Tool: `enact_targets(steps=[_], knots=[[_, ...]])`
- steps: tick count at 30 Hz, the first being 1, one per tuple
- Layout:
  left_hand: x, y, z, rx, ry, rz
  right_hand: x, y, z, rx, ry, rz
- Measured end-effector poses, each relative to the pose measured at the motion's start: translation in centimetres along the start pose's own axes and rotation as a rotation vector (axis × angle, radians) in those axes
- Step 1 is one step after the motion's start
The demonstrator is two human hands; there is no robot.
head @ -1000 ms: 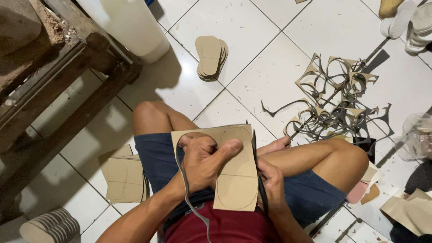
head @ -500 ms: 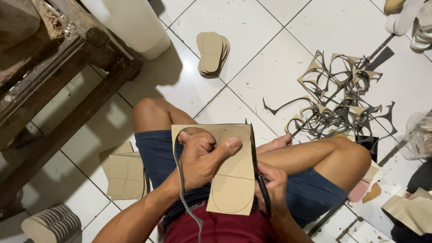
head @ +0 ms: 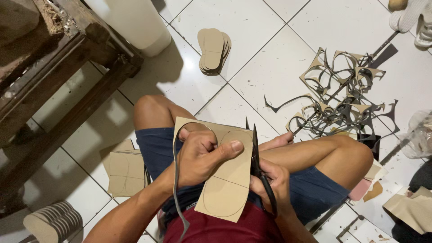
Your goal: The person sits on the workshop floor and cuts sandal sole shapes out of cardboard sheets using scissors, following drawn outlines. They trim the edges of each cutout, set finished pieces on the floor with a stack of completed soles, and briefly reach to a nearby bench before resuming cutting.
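Over the lap, the left hand [head: 200,155] pinches a tan cardboard sheet [head: 225,180], thumb on top. At its three o'clock edge, the right hand [head: 270,182] grips black scissors [head: 256,153], fingers apparently closed through the handles, blades pointing toward twelve.

Stacked soles [head: 214,50], offcut tangle [head: 344,96], perhaps card.

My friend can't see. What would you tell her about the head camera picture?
A person sits cross-legged on a white tiled floor; the left hand holds a tan card sheet while the right hand cuts it with black scissors. Cut soles and scraps lie nearby.
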State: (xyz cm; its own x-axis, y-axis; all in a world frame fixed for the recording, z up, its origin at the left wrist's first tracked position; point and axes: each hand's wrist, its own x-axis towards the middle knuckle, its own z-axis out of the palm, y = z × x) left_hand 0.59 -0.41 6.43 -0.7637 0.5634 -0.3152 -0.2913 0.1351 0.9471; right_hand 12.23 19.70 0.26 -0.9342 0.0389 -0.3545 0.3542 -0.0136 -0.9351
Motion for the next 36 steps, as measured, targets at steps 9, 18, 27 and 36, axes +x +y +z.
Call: enact_targets(steps=[9, 18, 27, 36], knots=[[0.6, -0.3, 0.0, 0.154, -0.001, -0.060, 0.3, -0.8, -0.7, 0.060, -0.064, -0.012], [0.8, 1.2, -0.9, 0.185, -0.136, -0.052, 0.0, -0.7, -0.9, 0.212, -0.145, -0.016], [1.7, 1.9, -2.6, 0.243, -0.247, -0.042, -0.2, -0.8, -1.4, -0.006, -0.100, 0.085], [3.0, 4.5, -4.2, 0.369, -0.377, -0.117, -0.7, 0.6, -1.5, 0.123, -0.153, 0.076]])
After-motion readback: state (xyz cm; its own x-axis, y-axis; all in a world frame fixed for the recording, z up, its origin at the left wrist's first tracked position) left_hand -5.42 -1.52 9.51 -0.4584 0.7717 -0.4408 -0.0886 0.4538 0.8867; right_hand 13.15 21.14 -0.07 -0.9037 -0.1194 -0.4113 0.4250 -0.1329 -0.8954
